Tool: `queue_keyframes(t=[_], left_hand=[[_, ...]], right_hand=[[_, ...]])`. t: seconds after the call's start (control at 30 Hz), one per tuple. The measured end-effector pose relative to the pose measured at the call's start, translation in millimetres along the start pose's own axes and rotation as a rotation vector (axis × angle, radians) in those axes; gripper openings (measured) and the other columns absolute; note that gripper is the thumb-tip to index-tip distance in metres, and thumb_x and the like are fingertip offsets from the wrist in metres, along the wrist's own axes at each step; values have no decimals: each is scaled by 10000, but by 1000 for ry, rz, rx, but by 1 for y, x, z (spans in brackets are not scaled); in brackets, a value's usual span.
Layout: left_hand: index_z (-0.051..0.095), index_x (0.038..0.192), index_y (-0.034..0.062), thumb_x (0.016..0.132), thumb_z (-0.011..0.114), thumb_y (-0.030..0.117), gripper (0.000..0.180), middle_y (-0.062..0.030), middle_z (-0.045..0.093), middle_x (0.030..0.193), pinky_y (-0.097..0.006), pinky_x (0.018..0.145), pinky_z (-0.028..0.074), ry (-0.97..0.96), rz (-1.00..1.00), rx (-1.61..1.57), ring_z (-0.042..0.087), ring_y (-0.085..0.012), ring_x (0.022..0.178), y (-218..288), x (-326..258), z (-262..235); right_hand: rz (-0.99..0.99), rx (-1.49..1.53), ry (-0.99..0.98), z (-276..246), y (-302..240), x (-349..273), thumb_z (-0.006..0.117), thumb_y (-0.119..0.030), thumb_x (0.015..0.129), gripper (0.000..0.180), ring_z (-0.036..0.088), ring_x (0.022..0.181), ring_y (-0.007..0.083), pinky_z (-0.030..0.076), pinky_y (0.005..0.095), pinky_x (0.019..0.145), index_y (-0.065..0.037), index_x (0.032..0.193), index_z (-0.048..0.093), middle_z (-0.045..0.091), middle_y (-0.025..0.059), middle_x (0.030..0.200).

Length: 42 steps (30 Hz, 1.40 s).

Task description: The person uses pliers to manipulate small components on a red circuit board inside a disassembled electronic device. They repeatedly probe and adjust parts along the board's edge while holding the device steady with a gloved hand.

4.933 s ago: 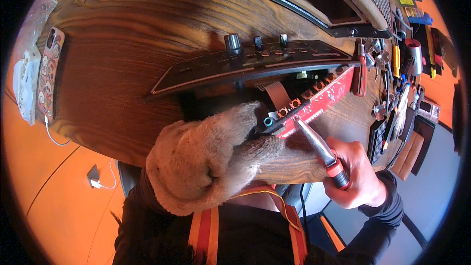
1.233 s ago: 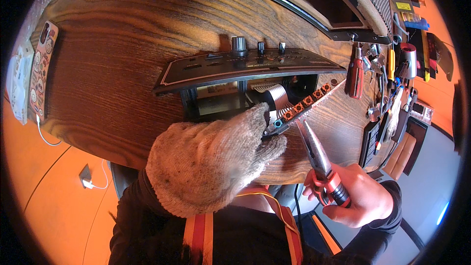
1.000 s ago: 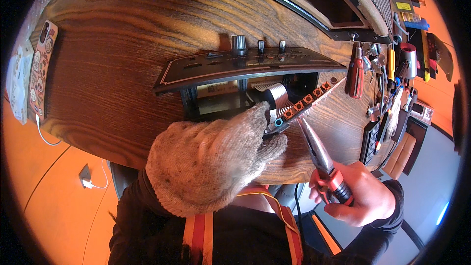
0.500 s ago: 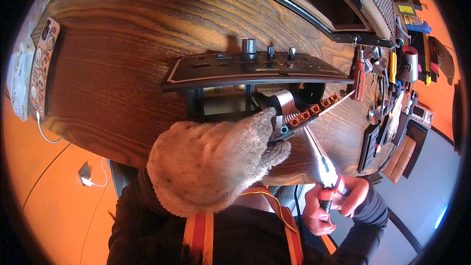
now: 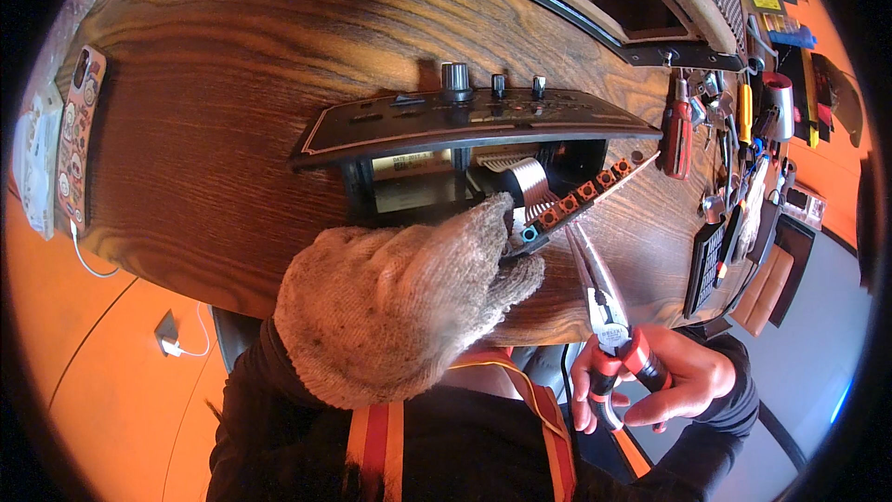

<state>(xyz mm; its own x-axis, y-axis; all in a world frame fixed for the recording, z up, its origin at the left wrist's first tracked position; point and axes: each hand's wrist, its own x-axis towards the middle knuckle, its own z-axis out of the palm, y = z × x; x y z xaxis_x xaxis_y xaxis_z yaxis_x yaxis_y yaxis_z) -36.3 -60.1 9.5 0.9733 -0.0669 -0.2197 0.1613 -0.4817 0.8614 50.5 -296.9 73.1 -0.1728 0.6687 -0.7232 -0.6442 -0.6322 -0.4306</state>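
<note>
My left hand (image 5: 390, 307), in a thick off-white knit glove, pinches the near end of a narrow circuit board (image 5: 587, 197). Along the board runs a row of several orange square buttons with one blue one at the near end. A flat grey ribbon cable (image 5: 531, 182) leads from it into the back of a black control panel (image 5: 465, 123) with knobs on top. My bare right hand (image 5: 692, 374) grips long-nose pliers (image 5: 609, 314) by their red and black handles, which are spread. The pliers' tips point up at the board's underside; whether they touch it I cannot tell.
A red screwdriver (image 5: 678, 135) and several other tools lie on the wooden table (image 5: 204, 112) at the right. Behind stands a large black-framed cabinet (image 5: 641, 37). On the far left lies a phone (image 5: 82, 130) with a white charging cable (image 5: 88, 260).
The plier handles have spread apart and the pliers have turned in my right hand. The board and panel sit slightly further left in view, still with my left hand on the board.
</note>
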Motion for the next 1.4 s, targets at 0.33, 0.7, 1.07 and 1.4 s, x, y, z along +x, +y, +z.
queue_keyframes(t=[0.33, 0.7, 1.07, 1.4], left_hand=[[617, 1044, 125, 775, 679, 277, 315, -126, 650, 749, -414, 595, 493, 38, -71, 121, 628, -331, 675, 0, -1, 5], [627, 1008, 57, 786, 657, 196, 264, -101, 630, 646, -358, 591, 493, 60, -65, -119, 643, -261, 608, -3, -6, 2], [645, 969, -21, 741, 635, 131, 274, -156, 661, 766, -327, 683, 501, 325, 71, -179, 652, -245, 710, -9, -18, 3], [652, 980, -34, 751, 616, 128, 282, -131, 680, 841, -297, 723, 493, 214, -181, -454, 635, -186, 749, 5, -12, -3]], right_hand=[[3, 154, 177, 2, -14, -2, 641, -126, 687, 339, 525, 643, 104, 417, 200, 545, 21, 962, 507, 529, 45, 765], [-207, -646, 472, -4, -6, 10, 615, -25, 572, 226, 419, 483, 140, 337, 260, 475, -31, 753, 480, 416, 33, 572], [-381, -958, 611, -13, -2, 21, 643, -46, 542, 281, 538, 578, 327, 440, 336, 551, -14, 796, 527, 487, 130, 658], [-675, -1490, 1024, -36, 10, 41, 622, -64, 506, 309, 479, 535, 316, 409, 343, 485, 1, 784, 503, 431, 123, 670]])
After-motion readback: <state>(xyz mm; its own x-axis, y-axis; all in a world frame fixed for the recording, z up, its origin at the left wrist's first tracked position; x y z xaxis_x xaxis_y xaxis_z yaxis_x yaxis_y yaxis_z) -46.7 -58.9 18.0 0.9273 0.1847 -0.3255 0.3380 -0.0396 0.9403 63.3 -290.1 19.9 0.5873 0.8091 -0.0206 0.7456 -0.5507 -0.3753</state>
